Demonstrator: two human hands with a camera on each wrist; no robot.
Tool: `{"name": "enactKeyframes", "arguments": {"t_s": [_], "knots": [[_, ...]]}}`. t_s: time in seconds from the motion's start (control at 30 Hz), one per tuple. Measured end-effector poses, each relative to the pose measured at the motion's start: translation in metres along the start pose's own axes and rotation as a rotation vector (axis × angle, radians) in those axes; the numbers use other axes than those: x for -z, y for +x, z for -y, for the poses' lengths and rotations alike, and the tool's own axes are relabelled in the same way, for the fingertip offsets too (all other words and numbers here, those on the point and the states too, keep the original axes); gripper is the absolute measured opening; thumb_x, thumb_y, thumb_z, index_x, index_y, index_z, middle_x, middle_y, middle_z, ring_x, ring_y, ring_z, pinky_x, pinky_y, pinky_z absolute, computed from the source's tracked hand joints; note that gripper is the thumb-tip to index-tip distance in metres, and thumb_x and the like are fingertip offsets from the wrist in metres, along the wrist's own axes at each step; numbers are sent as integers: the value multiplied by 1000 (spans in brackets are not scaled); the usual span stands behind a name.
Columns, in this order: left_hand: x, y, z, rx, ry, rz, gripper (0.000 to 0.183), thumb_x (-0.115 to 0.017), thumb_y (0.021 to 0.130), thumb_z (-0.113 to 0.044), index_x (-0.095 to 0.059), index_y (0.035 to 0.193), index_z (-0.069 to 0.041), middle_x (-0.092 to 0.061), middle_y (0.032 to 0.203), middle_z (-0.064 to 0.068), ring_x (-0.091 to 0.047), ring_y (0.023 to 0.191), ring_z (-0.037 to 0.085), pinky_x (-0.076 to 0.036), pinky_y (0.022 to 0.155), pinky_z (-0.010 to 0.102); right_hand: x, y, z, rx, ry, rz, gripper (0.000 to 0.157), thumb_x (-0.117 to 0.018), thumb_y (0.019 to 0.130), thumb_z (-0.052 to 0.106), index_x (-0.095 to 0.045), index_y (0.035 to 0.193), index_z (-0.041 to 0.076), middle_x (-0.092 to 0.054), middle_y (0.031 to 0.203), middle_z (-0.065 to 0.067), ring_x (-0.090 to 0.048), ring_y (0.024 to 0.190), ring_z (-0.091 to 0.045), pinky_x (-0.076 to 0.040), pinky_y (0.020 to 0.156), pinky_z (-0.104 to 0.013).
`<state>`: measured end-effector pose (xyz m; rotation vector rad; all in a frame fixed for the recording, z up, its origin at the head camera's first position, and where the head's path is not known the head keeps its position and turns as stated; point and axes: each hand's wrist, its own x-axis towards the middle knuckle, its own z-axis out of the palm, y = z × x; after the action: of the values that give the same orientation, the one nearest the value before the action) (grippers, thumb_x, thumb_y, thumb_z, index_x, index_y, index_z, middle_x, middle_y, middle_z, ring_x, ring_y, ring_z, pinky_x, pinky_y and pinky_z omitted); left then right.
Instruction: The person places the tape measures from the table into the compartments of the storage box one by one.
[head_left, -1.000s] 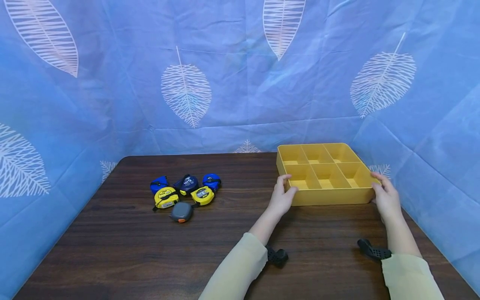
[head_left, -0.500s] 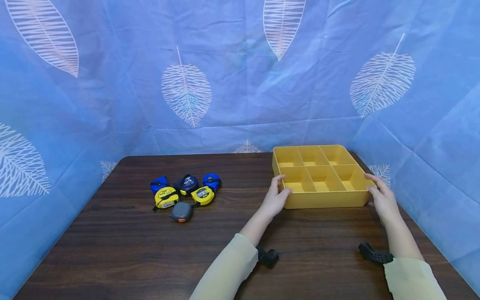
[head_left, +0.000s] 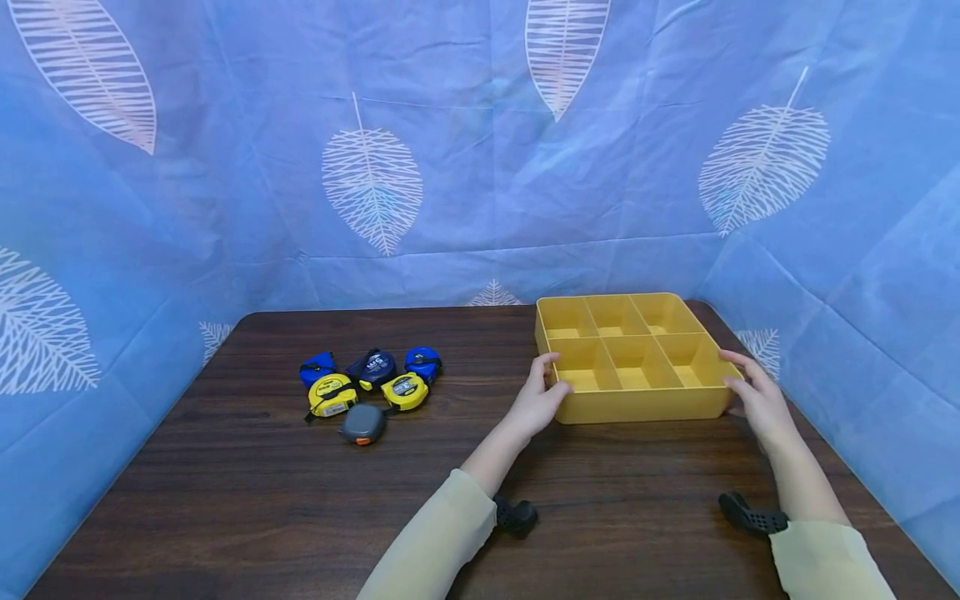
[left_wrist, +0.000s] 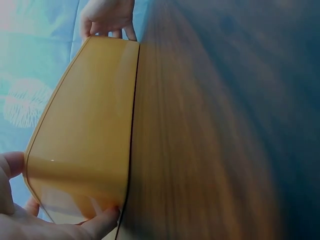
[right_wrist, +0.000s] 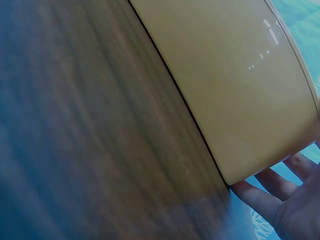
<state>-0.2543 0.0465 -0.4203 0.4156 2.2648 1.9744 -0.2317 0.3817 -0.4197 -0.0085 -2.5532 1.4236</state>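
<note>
A yellow divider box (head_left: 637,406) with two rows of compartments lies at the right rear of the table, its compartments bare. My left hand (head_left: 534,404) grips its front left corner, thumb on the near wall and fingers at the side. At the opposite front corner my right hand (head_left: 761,404) holds the box the same way. In the left wrist view, the left fingers (left_wrist: 102,225) press low on the box wall (left_wrist: 85,105). The right wrist view shows the right fingertips (right_wrist: 257,200) against the box end, near its bottom edge.
Left of centre, several tape measures sit in a cluster: yellow ones (head_left: 332,396), blue ones (head_left: 423,363), a dark blue one (head_left: 377,370) and a grey one (head_left: 363,424). A blue leaf-patterned cloth (head_left: 465,183) hangs behind the dark wooden table (head_left: 247,508).
Both hands have slid the box to the left and slightly nearer to me, keeping hold of its corners. The tape measures have stayed where they were.
</note>
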Motion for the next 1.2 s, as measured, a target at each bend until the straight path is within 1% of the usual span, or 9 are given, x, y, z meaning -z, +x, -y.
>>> {"name": "enactKeyframes", "arguments": {"t_s": [0.07, 0.17, 0.27, 0.33, 0.6, 0.77, 0.9, 1.03, 1.2], "knots": [[5, -2, 0, 9, 8, 16, 55, -57, 90, -16, -37, 141, -13, -42, 132, 16, -44, 115, 25, -39, 95, 41, -1, -2, 1, 11, -2, 21, 49, -34, 105, 24, -27, 151, 11, -22, 148, -31, -40, 115, -39, -48, 70, -36], [11, -6, -1, 22, 20, 41, 57, -57, 91, -18, -35, 143, -14, -40, 135, 17, -44, 118, 27, -39, 94, 43, -2, -4, 2, 27, -5, 44, 49, -36, 105, 23, -27, 151, 10, -25, 144, -32, -46, 106, -19, -48, 69, -34], [16, -8, -1, 30, 20, 64, 57, -57, 91, -17, -35, 143, -15, -38, 139, 19, -42, 122, 29, -40, 94, 43, -3, -6, 4, 42, 3, 68, 50, -37, 104, 21, -26, 151, 9, -27, 141, -31, -42, 100, -1, -48, 70, -32], [20, -10, -1, 37, 14, 76, 58, -58, 90, -17, -34, 144, -15, -37, 140, 19, -41, 124, 29, -40, 94, 43, -3, -7, 5, 49, 10, 82, 51, -38, 104, 21, -25, 152, 9, -26, 141, -31, -40, 99, 5, -47, 71, -32], [33, -15, -2, 57, 2, 106, 60, -58, 89, -15, -33, 143, -16, -35, 142, 22, -42, 124, 29, -41, 94, 42, -8, -10, 9, 88, 41, 133, 53, -40, 103, 18, -23, 152, 8, -28, 140, -30, -42, 105, -2, -48, 71, -27], [42, -18, -1, 82, 0, 136, 60, -57, 90, -16, -31, 144, -19, -32, 144, 21, -43, 122, 30, -44, 88, 39, -12, -11, 10, 106, 50, 147, 51, -40, 103, 16, -24, 151, 6, -31, 137, -26, -44, 105, -2, -48, 72, -34], [49, -22, 1, 96, 2, 144, 61, -57, 91, -18, -30, 145, -20, -29, 146, 20, -40, 126, 31, -44, 89, 41, -15, -11, 12, 129, 69, 166, 50, -39, 102, 13, -25, 149, 3, -33, 135, -26, -47, 102, -2, -47, 72, -40], [55, -26, 1, 106, 7, 141, 61, -58, 91, -17, -30, 145, -19, -30, 145, 20, -40, 127, 32, -44, 91, 44, -19, -12, 17, 135, 76, 187, 49, -39, 102, 11, -25, 147, 0, -35, 132, -25, -49, 100, -4, -47, 72, -41], [63, -32, 1, 109, 4, 150, 63, -57, 90, -15, -28, 146, -17, -27, 147, 22, -37, 130, 32, -43, 94, 47, -24, -15, 21, 162, 93, 204, 47, -39, 101, 8, -25, 145, -3, -37, 128, -22, -52, 99, -8, -49, 71, -36]]}}
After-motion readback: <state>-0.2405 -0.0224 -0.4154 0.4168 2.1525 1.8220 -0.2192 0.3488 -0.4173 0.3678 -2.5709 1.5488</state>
